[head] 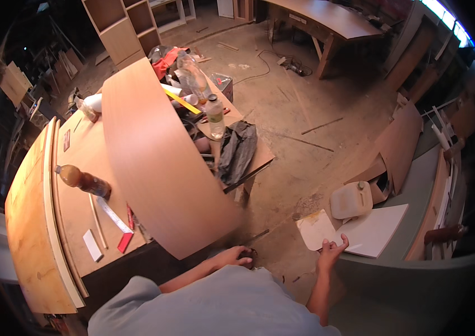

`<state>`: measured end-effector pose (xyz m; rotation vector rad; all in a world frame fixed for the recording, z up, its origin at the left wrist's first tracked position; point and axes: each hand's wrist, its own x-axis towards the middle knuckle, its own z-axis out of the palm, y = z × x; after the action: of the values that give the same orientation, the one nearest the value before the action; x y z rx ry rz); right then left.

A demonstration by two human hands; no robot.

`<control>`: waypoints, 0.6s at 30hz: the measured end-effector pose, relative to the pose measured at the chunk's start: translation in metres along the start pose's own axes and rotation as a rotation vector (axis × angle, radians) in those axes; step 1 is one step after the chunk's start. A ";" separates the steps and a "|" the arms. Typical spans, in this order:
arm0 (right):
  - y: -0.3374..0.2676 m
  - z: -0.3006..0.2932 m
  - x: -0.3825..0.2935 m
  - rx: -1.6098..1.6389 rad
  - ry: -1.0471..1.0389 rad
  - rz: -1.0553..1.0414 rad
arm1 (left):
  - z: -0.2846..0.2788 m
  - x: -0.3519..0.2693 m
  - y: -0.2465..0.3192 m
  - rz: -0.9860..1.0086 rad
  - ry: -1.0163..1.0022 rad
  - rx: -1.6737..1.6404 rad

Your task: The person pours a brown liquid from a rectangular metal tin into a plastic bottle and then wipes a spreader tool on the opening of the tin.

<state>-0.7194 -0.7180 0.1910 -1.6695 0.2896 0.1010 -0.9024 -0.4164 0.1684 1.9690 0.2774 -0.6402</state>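
Note:
My left hand (237, 257) is low in front of my shirt, near the bottom end of a long curved-looking wood-veneer panel (157, 155). Its fingers are bent around a dark patch, and whether they grip something is unclear. On the other side, my right hand (330, 253) has its fingers apart beside a pale, stained board piece (316, 231). The thumb overlaps that piece's edge, but no grip shows. Close by lie a white sheet (374, 233) and a whitish plastic jerrycan (351, 200) with a green cap.
Left of the panel, the worktable (80, 151) bears a brown drink bottle (84, 180), a red-handled try square (116, 220) and a white block (92, 245). Beyond it are a clear bottle (215, 117) and a black plastic bag (237, 151). A cable (267, 63) trails across the concrete floor (288, 126).

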 end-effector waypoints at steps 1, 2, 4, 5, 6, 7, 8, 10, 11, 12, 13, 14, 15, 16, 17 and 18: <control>-0.004 -0.008 0.018 0.065 -0.017 0.040 | -0.004 0.022 0.020 0.029 -0.024 -0.023; 0.003 -0.016 0.050 0.192 -0.071 0.042 | -0.010 0.042 0.039 0.080 -0.077 -0.030; -0.035 0.000 0.086 0.472 -0.113 0.121 | -0.014 0.086 0.052 0.142 -0.064 -0.046; -0.040 0.010 0.105 0.534 -0.178 0.156 | -0.015 0.106 0.057 0.170 -0.054 -0.062; -0.047 0.013 0.131 0.589 -0.240 0.178 | -0.023 0.125 0.073 0.157 -0.061 -0.122; -0.058 0.021 0.160 0.641 -0.319 0.199 | -0.027 0.146 0.080 0.159 -0.057 -0.121; -0.069 0.030 0.182 0.716 -0.400 0.249 | -0.033 0.166 0.085 0.157 -0.047 -0.123; -0.090 0.052 0.228 0.851 -0.580 0.342 | -0.046 0.217 0.098 0.153 -0.020 -0.128; -0.099 0.064 0.253 0.856 -0.579 0.351 | -0.059 0.240 0.112 0.145 0.000 -0.150; -0.107 0.076 0.276 0.863 -0.583 0.360 | -0.077 0.258 0.130 0.136 0.024 -0.171; -0.106 0.086 0.304 0.805 -0.579 0.284 | -0.092 0.277 0.146 0.126 0.046 -0.200; -0.100 0.096 0.333 0.745 -0.580 0.222 | -0.105 0.299 0.157 0.088 0.067 -0.177; -0.095 0.105 0.358 0.637 -0.497 0.245 | -0.115 0.319 0.166 0.036 0.092 -0.166; -0.091 0.116 0.387 0.538 -0.414 0.246 | -0.130 0.342 0.179 -0.012 0.117 -0.146; -0.083 0.121 0.417 0.523 -0.357 0.281 | -0.143 0.360 0.192 0.055 0.189 -0.191; -0.076 0.122 0.447 0.508 -0.300 0.325 | -0.156 0.373 0.202 0.106 0.263 -0.230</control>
<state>-0.2579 -0.6486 0.1440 -1.0753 0.3246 0.4776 -0.4508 -0.4032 0.1732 1.8302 0.3870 -0.2665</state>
